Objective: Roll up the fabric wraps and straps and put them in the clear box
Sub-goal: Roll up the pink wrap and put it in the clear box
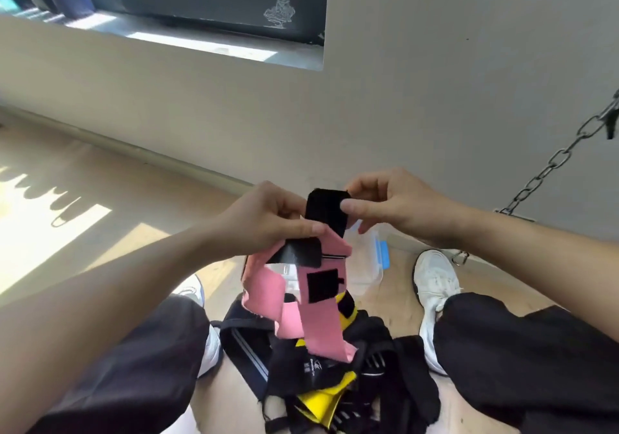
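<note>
A pink fabric wrap with black hook-and-loop patches hangs in the air over my lap. My left hand grips its upper part below the black end tab. My right hand pinches that black tab at the top between thumb and fingers. Behind the wrap, on the floor, stands the clear box with a blue latch, partly hidden. Between my feet lies a pile of black and yellow straps and wraps.
My knees in black trousers and two white shoes flank the pile on the wooden floor. A metal chain runs down the wall at the right. A window sill sits high on the left.
</note>
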Demonstrator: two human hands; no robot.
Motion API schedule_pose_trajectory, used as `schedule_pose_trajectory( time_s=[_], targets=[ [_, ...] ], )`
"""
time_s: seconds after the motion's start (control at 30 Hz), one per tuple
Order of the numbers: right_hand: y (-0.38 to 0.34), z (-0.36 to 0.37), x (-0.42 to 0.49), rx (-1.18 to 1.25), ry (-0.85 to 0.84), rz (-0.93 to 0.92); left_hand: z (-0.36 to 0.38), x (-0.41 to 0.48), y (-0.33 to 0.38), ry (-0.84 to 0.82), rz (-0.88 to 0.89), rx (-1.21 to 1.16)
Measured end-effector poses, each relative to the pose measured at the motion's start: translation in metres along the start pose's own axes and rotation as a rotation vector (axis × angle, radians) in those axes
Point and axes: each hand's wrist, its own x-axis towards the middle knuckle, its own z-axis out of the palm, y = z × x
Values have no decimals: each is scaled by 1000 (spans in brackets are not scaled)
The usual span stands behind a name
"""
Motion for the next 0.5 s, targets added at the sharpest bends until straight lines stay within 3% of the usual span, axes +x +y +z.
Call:
schedule_pose_trajectory(
  time_s=[0.23,0.5],
  targets=[
    [9,18,-1,242,67,5,0,8,12,252,-39,-204],
    [12,0,13,516,275,181,9,20,17,466,-85,-174]
  ],
)
